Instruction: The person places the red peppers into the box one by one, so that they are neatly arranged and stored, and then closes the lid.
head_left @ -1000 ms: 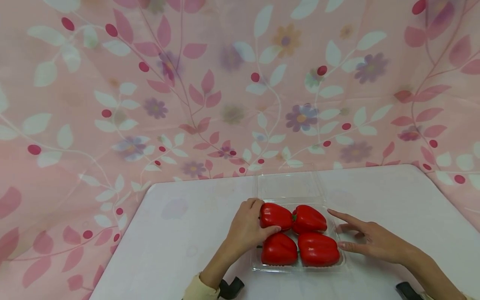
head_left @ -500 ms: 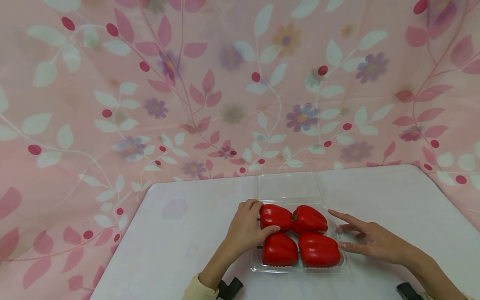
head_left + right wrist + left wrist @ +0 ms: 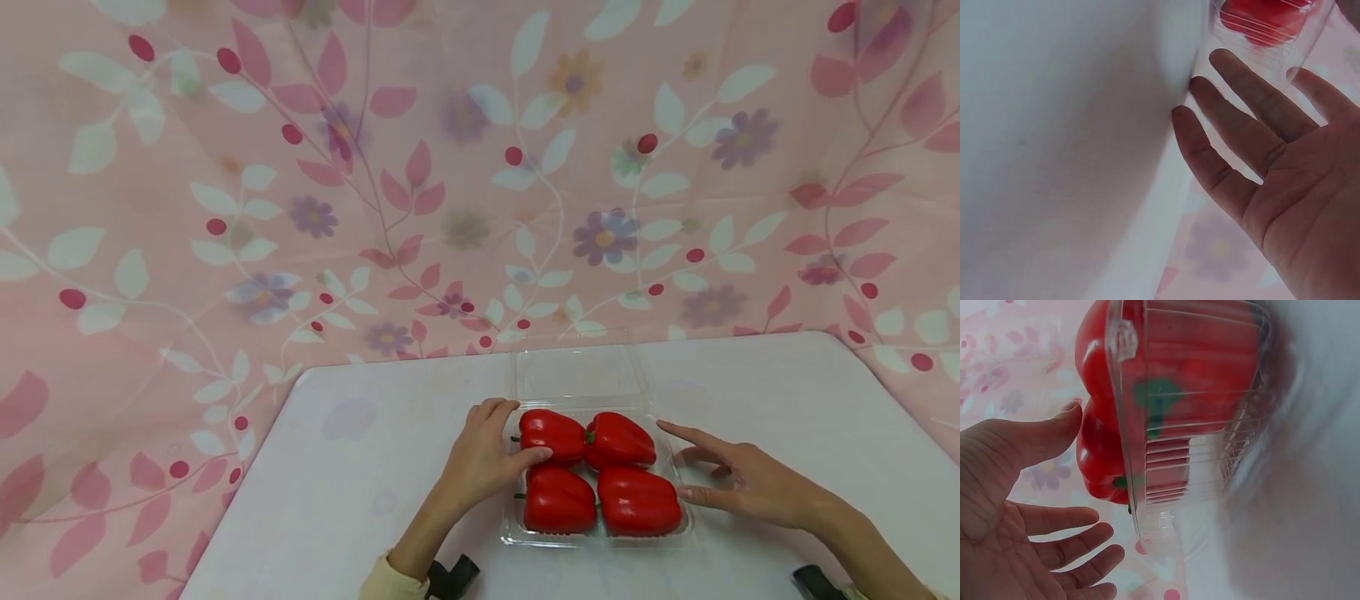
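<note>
A clear plastic clamshell box (image 3: 551, 542) holds several red bell peppers, with its lid (image 3: 577, 375) laid back behind it. In it are a back-left pepper (image 3: 551, 432), a back-right pepper (image 3: 620, 439), a front-left pepper (image 3: 560, 502) and a front-right pepper (image 3: 640, 502). My left hand (image 3: 483, 458) is at the box's left side, its fingers loose and its thumb near the left peppers; the left wrist view shows nothing gripped. Along the right side, my right hand (image 3: 738, 483) has its fingers spread and holds nothing. In the right wrist view its fingertips are close to the box wall.
The box stands on a white table (image 3: 375, 467), toward its front. A pink floral cloth (image 3: 450, 167) hangs behind the table. Dark wrist mounts (image 3: 453, 577) sit by both cuffs.
My left hand has drawn slightly left, away from the back-left pepper, baring more of its stem. The right hand and the peppers look almost unmoved.
</note>
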Available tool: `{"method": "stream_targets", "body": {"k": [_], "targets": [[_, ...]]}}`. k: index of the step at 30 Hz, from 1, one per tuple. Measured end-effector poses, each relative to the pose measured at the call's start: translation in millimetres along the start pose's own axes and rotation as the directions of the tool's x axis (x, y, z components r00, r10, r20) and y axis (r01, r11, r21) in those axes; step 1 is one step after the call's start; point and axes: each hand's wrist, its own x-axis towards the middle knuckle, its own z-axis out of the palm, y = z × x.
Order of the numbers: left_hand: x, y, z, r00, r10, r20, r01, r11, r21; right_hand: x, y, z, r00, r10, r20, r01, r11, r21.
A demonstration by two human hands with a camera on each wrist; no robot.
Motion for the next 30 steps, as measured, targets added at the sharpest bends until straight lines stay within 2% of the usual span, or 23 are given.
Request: {"method": "stream_targets", "body": {"k": [7,12,21,26,30], "targets": [[1.1,-7.7,-5.5,0.997,-0.076,-0.007,0.075,0.993,-0.088,4.9,-2.9,-10.8,0.999,-0.008,-0.035,0.008,1.0,-0.008],[3.9,-19.2,-6.2,0.996,-0.084,-0.036,0.077,0.985,-0.152,11.4,-4.4,-18.2,0.997,-0.013,-0.07,0.011,1.0,-0.027],[17.7,-42.9,-2.5,0.99,-0.113,-0.08,0.082,0.946,-0.315,34.7,-0.4,-25.6,0.993,0.009,-0.119,-0.013,0.999,-0.033],[25.1,-52.4,-0.7,0.991,-0.12,-0.06,0.09,0.929,-0.359,47.2,3.9,-30.9,0.988,0.015,-0.153,-0.017,1.0,-0.009],[31.0,-57.0,-0.2,0.99,-0.135,-0.029,0.114,0.917,-0.383,58.9,6.4,-34.6,0.984,0.064,-0.164,-0.065,0.998,-0.005]]}}
